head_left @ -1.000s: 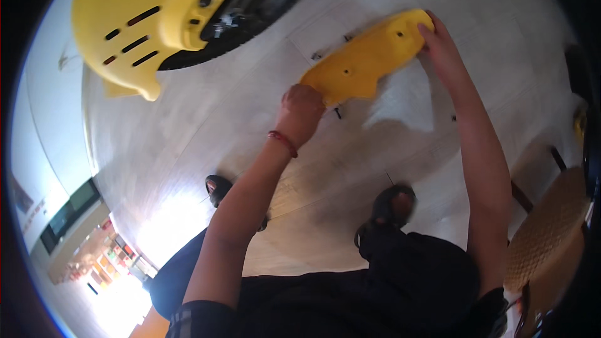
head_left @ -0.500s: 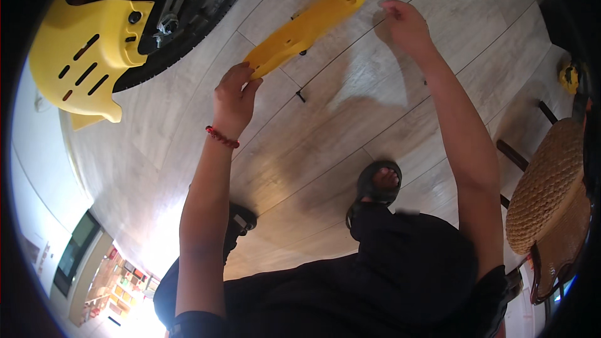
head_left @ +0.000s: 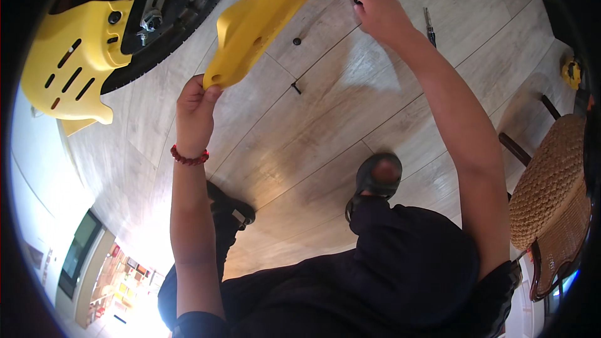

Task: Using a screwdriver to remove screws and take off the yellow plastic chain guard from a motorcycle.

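Observation:
My left hand (head_left: 195, 116) pinches the near end of a long yellow plastic cover (head_left: 253, 34) between thumb and fingers. The cover slants up and away toward the wheel, with holes along it and its far end at the picture's edge. My right hand (head_left: 383, 11), to the right of the cover and apart from it, is closed on a small black piece (head_left: 357, 1), mostly hidden by the fingers. On the floor between the hands lie a black screw (head_left: 296, 88) and a small round black fastener (head_left: 297, 41). A screwdriver (head_left: 429, 28) lies beyond my right forearm.
At the upper left stands a black-tyred wheel (head_left: 181, 40) with metal fittings and a slotted yellow guard (head_left: 69, 66). A woven chair (head_left: 548, 181) is at the right, with a yellow and black object (head_left: 570, 73) behind it. My sandalled feet rest on the floor.
My left hand has moved left and nearer, turning the yellow cover over and bringing it closer to the wheel. My right hand has shifted left and slightly up, uncovering the screwdriver.

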Action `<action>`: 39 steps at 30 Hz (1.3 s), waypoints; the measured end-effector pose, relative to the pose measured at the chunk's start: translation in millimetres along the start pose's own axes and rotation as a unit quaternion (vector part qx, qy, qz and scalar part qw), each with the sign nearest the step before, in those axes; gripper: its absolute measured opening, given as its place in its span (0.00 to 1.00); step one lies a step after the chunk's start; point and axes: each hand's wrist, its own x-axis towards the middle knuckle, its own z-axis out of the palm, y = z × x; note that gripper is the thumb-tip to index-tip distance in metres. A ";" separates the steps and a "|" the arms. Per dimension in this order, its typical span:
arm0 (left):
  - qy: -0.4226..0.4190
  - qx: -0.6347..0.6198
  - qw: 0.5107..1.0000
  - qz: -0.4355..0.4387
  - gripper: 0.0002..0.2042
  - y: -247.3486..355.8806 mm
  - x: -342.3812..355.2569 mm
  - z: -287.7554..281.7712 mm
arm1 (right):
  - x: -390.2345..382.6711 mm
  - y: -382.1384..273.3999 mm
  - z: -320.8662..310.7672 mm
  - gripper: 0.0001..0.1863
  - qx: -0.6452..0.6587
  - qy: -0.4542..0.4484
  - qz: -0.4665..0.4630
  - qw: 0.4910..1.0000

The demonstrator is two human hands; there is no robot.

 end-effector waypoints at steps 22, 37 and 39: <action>-0.162 -0.314 0.928 -0.115 0.14 -16.1 -5.0 22.7 | -23.7 -20.0 -77.9 0.12 0.490 0.011 0.286 0.823; -0.133 -0.298 0.934 -0.146 0.15 -16.9 -6.0 45.4 | -33.7 -20.9 -54.0 0.12 0.450 -0.076 0.307 0.835; -0.124 -0.290 0.937 -0.153 0.16 -18.7 -5.9 43.8 | -28.1 -26.0 -58.7 0.11 0.393 -0.087 0.309 0.862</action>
